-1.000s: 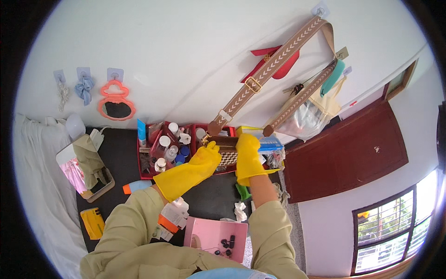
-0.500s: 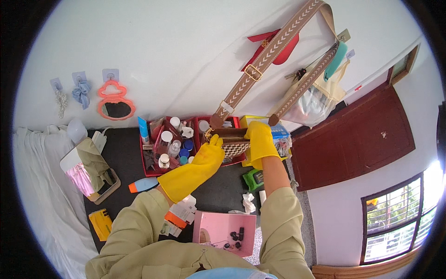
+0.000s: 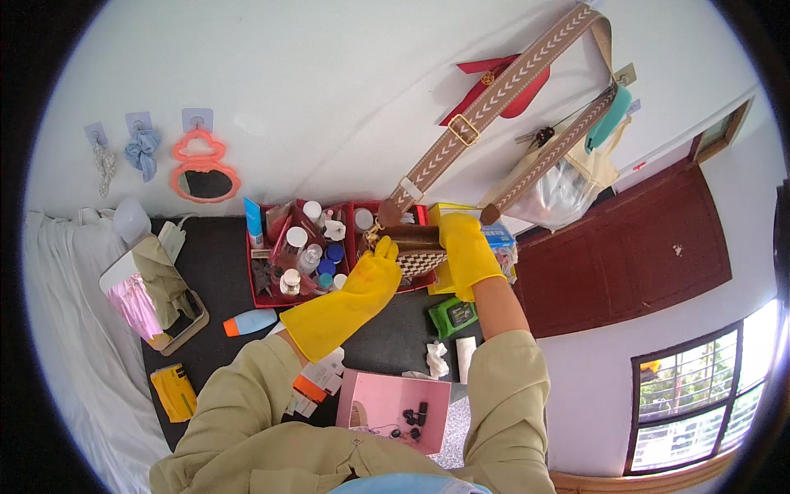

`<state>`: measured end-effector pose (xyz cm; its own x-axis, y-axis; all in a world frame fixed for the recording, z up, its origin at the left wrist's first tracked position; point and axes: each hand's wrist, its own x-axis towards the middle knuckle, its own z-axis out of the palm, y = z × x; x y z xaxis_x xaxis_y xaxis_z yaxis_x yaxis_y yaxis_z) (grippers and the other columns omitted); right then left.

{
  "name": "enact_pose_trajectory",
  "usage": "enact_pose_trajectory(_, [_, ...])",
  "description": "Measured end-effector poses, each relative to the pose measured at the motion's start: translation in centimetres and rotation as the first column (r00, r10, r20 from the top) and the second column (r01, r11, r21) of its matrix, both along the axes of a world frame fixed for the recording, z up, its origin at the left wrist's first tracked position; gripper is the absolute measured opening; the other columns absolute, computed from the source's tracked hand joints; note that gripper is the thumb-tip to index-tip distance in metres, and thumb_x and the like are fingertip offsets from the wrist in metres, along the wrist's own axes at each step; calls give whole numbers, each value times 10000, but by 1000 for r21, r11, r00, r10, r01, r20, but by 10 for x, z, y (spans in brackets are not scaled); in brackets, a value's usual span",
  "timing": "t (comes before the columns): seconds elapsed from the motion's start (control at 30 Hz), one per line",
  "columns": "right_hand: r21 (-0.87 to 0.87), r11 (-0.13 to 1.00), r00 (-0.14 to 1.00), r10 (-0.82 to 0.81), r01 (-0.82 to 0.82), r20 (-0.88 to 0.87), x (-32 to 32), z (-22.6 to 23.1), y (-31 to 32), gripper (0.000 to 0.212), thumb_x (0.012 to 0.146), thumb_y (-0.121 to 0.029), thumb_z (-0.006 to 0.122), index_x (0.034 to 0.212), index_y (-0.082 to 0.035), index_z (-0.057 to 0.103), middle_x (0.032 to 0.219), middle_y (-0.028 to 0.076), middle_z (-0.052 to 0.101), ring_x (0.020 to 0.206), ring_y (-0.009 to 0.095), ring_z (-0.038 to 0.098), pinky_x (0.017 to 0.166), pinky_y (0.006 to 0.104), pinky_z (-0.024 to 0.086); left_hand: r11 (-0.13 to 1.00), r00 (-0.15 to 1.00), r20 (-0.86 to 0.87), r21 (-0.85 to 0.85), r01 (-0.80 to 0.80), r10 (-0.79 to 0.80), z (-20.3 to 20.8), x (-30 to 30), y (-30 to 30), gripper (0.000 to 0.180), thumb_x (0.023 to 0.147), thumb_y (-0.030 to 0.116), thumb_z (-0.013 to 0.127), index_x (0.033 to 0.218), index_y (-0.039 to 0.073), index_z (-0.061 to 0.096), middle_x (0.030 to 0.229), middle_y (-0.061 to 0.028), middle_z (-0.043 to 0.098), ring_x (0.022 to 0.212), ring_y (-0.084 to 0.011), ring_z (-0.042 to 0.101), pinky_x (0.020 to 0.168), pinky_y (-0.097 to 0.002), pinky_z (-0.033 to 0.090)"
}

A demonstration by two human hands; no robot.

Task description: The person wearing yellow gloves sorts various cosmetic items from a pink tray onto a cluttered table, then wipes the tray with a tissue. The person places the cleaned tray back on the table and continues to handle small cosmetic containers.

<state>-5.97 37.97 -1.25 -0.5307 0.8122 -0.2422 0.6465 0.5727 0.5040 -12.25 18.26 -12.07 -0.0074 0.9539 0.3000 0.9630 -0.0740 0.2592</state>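
Yellow rubber gloves cover both my hands. Between them hangs a small handbag (image 3: 421, 264) with a brown and white checked body, its top gaping and showing a brown inside. Its wide brown patterned strap (image 3: 510, 81) runs up to a wall hook. My left hand (image 3: 372, 284) is closed on the bag's left end, beside a gold clasp (image 3: 374, 235). Gripping the right end is my right hand (image 3: 471, 253), whose fingertips are partly hidden at the bag's opening.
Behind the bag, red boxes (image 3: 257, 290) hold bottles and tubes. A yellow box (image 3: 440, 284) adjoins them. On the black table lie green wipes (image 3: 452, 317), a tissue (image 3: 437, 360), an orange-capped bottle (image 3: 250, 322) and a mirror (image 3: 156, 292). A pink box (image 3: 436, 428) sits nearest me.
The view has shifted slightly, so the strap and wall things sit further right. My right hand and the bag's right end are a little further right; both hands keep their hold.
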Motion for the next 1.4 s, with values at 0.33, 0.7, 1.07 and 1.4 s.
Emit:
enact_pose_trajectory(0.33, [-372,925,930,-200,75,-310,-37,-8,-83,393,697,-289,691,973,-10,677,948,223,662,931,356,637,799,425,505,975,983,181,218,-46,6,-27,-4,6,454,792,115,518,1224,-23,525,1339,-168,469,1215,-346,457,994,-401,395])
enact_pose_trajectory(0.7, [-397,911,748,-343,116,-568,103,-25,-85,417,797,-135,535,1213,-120,554,1057,221,629,999,390,590,845,460,465,985,595,791,173,8,-144,18,-37,0,249,801,58,632,1046,43,591,1141,-154,604,940,-248,619,797,-322,492])
enact_pose_trajectory(1.07, [-137,989,655,-64,-61,-753,112,-56,-114,485,769,-72,518,1254,-99,529,1086,216,614,1052,388,551,883,424,451,981,867,497,-154,121,-29,35,-9,111,225,852,219,567,992,45,596,921,-158,661,785,-300,640,705,-405,492])
enact_pose_trajectory(1.4, [-242,970,628,-193,8,-754,120,-50,-120,521,783,-62,530,1295,-140,480,1132,172,612,1077,347,564,902,424,449,889,966,239,-457,28,93,76,15,99,377,876,329,488,1142,102,632,1146,-197,613,1042,-356,597,888,-427,459])
